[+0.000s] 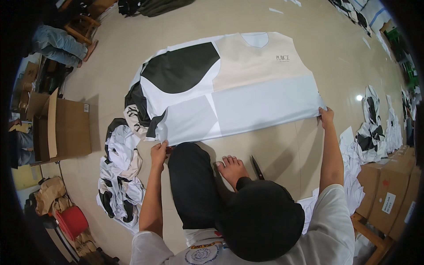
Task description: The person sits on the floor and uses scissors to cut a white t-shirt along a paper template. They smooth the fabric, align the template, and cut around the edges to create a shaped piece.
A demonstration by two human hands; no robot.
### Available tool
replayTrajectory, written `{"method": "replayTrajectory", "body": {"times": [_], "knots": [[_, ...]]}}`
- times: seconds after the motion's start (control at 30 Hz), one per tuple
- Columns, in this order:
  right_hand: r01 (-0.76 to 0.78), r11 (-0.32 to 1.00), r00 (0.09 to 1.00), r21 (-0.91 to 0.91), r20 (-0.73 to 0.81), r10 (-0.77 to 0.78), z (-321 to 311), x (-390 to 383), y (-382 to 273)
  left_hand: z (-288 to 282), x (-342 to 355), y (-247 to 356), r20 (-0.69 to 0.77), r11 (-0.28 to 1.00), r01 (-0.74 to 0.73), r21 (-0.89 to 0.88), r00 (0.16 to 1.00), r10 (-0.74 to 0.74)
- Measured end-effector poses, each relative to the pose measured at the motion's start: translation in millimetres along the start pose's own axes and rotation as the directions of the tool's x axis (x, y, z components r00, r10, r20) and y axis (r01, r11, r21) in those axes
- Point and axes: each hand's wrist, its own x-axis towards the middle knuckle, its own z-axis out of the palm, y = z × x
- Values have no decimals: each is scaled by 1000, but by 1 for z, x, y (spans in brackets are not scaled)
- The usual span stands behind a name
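Left fingers [164,145] and right fingers [323,111] pinch cloth [260,104] over shiny beige floor [229,20], cardboard boxes [73,128] either side.

The left hand [160,153] and right hand [326,116] pinch the near edge of a part-folded fabric panel [260,104]. Left of the panel sit a crumpled cloth heap [121,176] and, farther off, an open cardboard box [73,128]; a dark pointed tool [257,168] lies on its near side.

On the floor [110,66], an open box [70,128] is seen. Beyond it, a person's jeans [57,43] and a wooden stool [81,28] are seen; below it, a brown bag [49,194] and a red object [72,222] are placed. Well to its right, cartons [370,189] are grouped, marked with white labels [388,202].
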Motion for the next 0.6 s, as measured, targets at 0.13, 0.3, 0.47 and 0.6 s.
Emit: {"method": "replayTrajectory", "body": {"times": [0.13, 0.3, 0.47, 0.6], "knots": [[83, 953, 987, -292, -110, -120, -20, -18, 19, -24, -8, -25, 109, 961, -32, 276, 994, 2], [260, 580, 851, -772, -100, -516, -6, -42, 11, -61, -9, -21, 189, 486, -294, 823, 948, 255], [579, 465, 718, -670, 149, -680, 16, -26, -30, 10, -9, 81, 107, 550, -590, 591, 733, 672], [694, 372, 655, -617, 325, -682, 55, -4, -66, 62, 31, 103, 358, 335, -798, 501, 544, 759]]}}
